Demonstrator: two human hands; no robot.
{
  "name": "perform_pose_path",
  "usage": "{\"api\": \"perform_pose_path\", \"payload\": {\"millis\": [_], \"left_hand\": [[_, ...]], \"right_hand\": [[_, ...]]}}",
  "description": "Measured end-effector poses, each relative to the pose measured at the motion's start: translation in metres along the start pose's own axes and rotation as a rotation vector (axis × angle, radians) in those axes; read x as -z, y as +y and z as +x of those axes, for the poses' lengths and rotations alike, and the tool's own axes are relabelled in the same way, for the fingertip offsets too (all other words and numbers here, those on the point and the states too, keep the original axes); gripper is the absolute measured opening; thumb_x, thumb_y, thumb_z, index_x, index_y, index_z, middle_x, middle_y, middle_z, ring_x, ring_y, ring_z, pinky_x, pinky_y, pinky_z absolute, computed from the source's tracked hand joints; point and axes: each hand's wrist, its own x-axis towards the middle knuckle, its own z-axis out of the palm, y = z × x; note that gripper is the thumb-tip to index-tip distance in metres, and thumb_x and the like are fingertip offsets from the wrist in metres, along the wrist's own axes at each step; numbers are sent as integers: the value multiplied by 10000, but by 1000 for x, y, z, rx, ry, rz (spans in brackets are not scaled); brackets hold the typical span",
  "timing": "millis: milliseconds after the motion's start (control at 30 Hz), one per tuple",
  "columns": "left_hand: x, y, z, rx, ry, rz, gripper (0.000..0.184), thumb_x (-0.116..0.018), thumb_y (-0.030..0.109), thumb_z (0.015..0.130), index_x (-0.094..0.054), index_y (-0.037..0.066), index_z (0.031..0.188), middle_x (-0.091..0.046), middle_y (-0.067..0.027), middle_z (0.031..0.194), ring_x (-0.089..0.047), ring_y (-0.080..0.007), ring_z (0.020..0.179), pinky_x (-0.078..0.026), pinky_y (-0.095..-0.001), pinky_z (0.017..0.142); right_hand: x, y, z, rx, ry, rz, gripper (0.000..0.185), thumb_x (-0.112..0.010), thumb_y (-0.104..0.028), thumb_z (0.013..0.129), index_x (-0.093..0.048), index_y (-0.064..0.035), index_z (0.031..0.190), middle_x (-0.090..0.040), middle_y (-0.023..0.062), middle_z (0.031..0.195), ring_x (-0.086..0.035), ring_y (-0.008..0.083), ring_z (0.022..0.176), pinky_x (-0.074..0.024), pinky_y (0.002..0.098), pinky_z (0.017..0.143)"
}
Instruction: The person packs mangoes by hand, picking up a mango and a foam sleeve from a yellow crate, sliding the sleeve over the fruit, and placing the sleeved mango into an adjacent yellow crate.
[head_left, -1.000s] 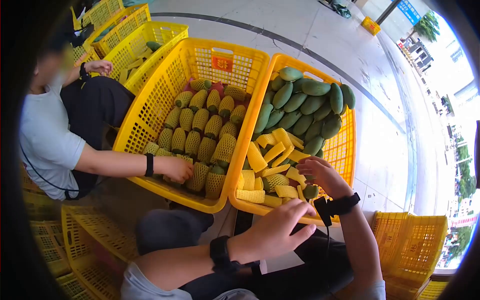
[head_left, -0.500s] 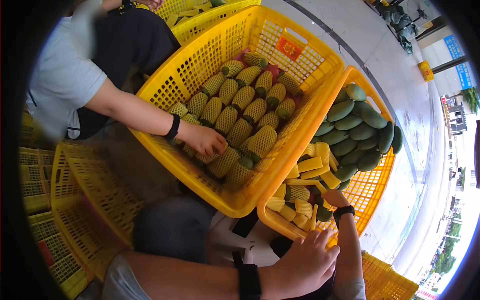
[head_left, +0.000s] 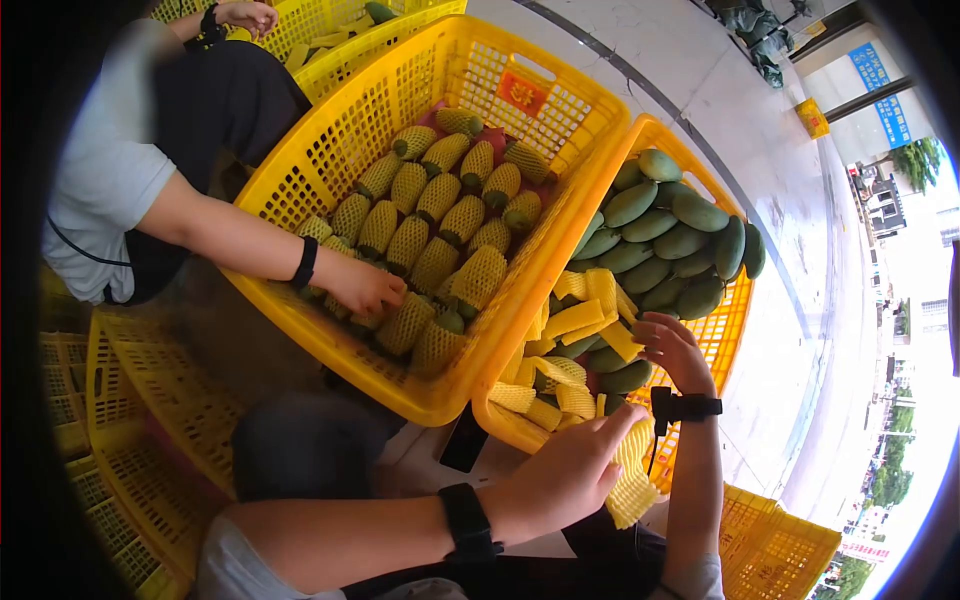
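Observation:
My left hand (head_left: pixel 560 475) is closed on a yellow foam net (head_left: pixel 632 478), which hangs from its fingers at the near side of the right basket. My right hand (head_left: pixel 677 348) is above that basket, fingers apart, near the mangoes; nothing shows in it. Green mangoes (head_left: pixel 648 225) fill the far part of the right basket (head_left: pixel 738 335), and loose yellow foam nets (head_left: pixel 575 318) lie over its near part. In the left basket (head_left: pixel 340 340) are rows of mangoes in foam nets (head_left: pixel 437 197). A co-worker's hand (head_left: pixel 370 290) touches the nearest of these.
The co-worker (head_left: pixel 110 190) sits at the left, one arm across the left basket's rim. Another yellow basket (head_left: pixel 375 50) stands behind. Stacked yellow crates (head_left: pixel 160 430) are at the lower left and more crates (head_left: pixel 770 545) at the lower right. A dark phone-like object (head_left: pixel 463 443) lies below the baskets.
A foam net now hangs from my left hand. My right hand has opened and lifted from the foam nets. The camera view has turned, shifting the baskets in the picture.

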Motion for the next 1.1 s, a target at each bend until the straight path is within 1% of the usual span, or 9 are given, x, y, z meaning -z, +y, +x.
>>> {"api": "perform_pose_path", "payload": {"millis": [167, 300, 400, 433, 600, 733, 800, 1000, 1100], "left_hand": [[1, 9, -9, 59, -221, -9, 321, -529, 54, 777, -361, 63, 1050, -536, -162, 827, -560, -345, 712, -444, -399, 600], [5, 12, -14, 94, -249, 75, 304, -513, 77, 796, -365, 56, 1062, -508, -141, 778, -555, -315, 633, -443, -377, 518], [4, 5, -17, 183, -262, 74, 263, -498, 88, 811, -400, 37, 1050, -509, -129, 786, -554, -291, 609, -445, -363, 516], [3, 2, -17, 158, -233, 62, 239, -497, 79, 806, -417, 15, 1022, -514, -147, 776, -554, -302, 619, -443, -373, 537], [2, -4, -11, 30, -58, -52, 161, -500, 128, 832, -528, -21, 887, -511, -120, 781, -540, -304, 619, -442, -338, 547], [14, -1, -2, 84, 1, 62, 161, -528, 101, 784, -588, -48, 783, -579, -135, 848, -570, -295, 712, -457, -339, 628], [16, -8, 2, -56, 72, 112, 145, -552, 83, 733, -593, -53, 759, -588, -149, 895, -573, -296, 758, -455, -338, 685], [17, -6, 19, -134, 164, 103, 113, -608, 28, 642, -603, -36, 735, -599, -139, 791, -583, -279, 778, -450, -320, 705], [11, -6, 26, -177, 238, 201, 95, -612, 17, 636, -570, -26, 711, -596, -138, 775, -584, -268, 755, -447, -311, 678]], "right_hand": [[85, 115, 66, -352, 743, 364, 388, -628, -316, 732, -489, -88, 1013, -485, 62, 870, -482, 173, 725, -407, 381, 642], [75, 138, 96, -453, 934, 84, 540, -739, -381, 589, -487, -82, 962, -337, 6, 642, -365, 149, 559, -358, 346, 551], [103, 195, 135, -241, 1070, 89, 672, -770, -415, 535, -509, 29, 967, -539, 96, 784, -538, 218, 726, -446, 376, 628], [73, 160, 119, -242, 1004, -3, 828, -762, -432, 535, -478, 101, 1102, -529, 170, 1085, -539, 233, 937, -442, 314, 771], [66, 155, 108, -377, 1080, -168, 681, -711, -424, 610, -526, 81, 1028, -572, 142, 987, -566, 259, 870, -471, 339, 725], [45, 112, 64, -278, 755, 468, 509, -677, -400, 661, -528, -24, 971, -570, 130, 935, -583, 250, 835, -496, 378, 690], [44, 96, 39, -3, 555, 460, 539, -623, -374, 727, -438, -106, 1156, -507, 84, 1103, -560, 239, 896, -482, 346, 687], [23, -9, -15, 375, 598, 586, 499, -567, -382, 797, -397, -119, 1186, -472, 59, 1174, -423, 207, 1112, -275, 479, 946], [7, -51, -49, 592, 498, 591, 456, -532, -358, 826, -403, -87, 1170, -486, 67, 1130, -443, 219, 1093, -318, 455, 923]]}}
